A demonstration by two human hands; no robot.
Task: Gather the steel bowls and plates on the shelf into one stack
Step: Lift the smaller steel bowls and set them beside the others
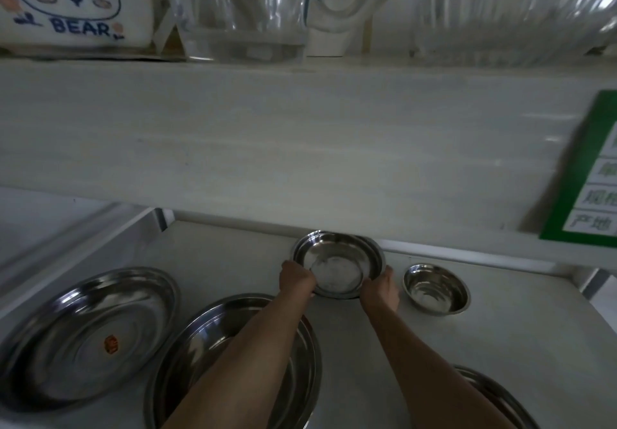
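**Both hands on the back bowl**

Your left hand and right hand are closed on opposite sides of the rim of a steel bowl at the back of the lower shelf, just under the edge of the upper shelf. A second rim shows behind and to the right of that bowl, so it looks nested in another dish; you cannot tell how many lie beneath.

Just beside your right hand, to the right, a small bowl stands upright on its own. Nearer you, your left forearm crosses over a large plate. To its left lies another plate with a red sticker near its middle; the two rims are close, but whether they touch is unclear. A further plate's edge shows at the bottom right, partly hidden by your right forearm.

On the upper shelf stand a white bear bowl and clear glassware. A green label hangs at the right.
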